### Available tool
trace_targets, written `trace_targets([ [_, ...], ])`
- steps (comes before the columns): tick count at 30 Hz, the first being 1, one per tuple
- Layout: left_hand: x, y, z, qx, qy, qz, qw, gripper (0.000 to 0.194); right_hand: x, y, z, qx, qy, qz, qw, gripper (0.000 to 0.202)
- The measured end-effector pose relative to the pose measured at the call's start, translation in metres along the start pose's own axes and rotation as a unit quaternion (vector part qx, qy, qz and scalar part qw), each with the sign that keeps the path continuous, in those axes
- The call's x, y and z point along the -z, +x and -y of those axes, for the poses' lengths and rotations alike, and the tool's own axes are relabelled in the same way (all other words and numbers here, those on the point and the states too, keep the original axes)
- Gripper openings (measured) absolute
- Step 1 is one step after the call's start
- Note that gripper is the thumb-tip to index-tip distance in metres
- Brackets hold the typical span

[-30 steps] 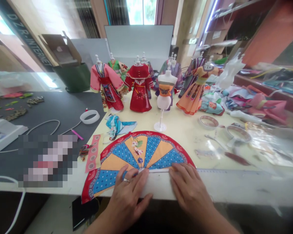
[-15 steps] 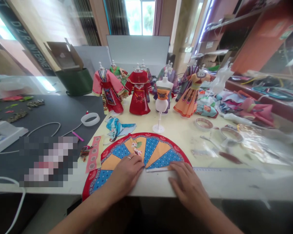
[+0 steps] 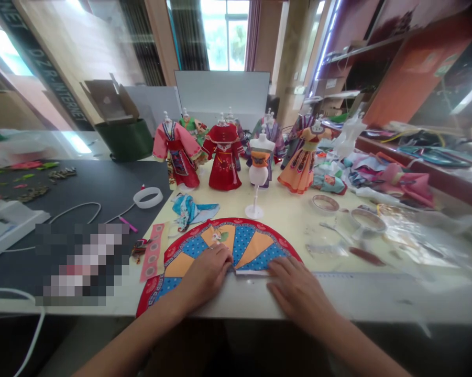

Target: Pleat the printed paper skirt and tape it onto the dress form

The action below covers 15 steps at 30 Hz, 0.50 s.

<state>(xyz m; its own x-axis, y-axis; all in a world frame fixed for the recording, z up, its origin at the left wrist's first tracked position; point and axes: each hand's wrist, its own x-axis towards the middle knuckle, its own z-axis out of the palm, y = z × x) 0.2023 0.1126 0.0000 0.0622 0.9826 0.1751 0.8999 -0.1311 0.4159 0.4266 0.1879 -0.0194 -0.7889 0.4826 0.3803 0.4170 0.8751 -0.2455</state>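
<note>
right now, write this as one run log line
left hand: on cloth near straight edge's middle | right hand: on cloth toward right end | ruler: right of right hand

We're up at head height, single view, facing forward and down over worktable; left hand, right hand close below us, window far ahead.

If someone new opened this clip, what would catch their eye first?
Probably the fan-shaped cloth, blue and orange wedges rimmed in red, near the table's front edge with the left hand and right hand on it. Beyond it, a small red dress stands out, an orange dress to its right.
</note>
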Motion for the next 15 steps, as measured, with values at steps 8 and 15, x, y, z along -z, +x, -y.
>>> trace_targets([
  [8, 0.012, 0.011, -0.005, 0.039, -0.078, -0.029, 0.996, 0.013, -0.006, 0.013, -0.005, 0.015, -0.069, -0.043, 0.997, 0.022],
  [15, 0.012, 0.006, -0.031, 0.054, -0.066, -0.164, 0.983, 0.015, 0.002, 0.028, -0.012, 0.013, -0.073, -0.1, 0.992, 0.029],
])
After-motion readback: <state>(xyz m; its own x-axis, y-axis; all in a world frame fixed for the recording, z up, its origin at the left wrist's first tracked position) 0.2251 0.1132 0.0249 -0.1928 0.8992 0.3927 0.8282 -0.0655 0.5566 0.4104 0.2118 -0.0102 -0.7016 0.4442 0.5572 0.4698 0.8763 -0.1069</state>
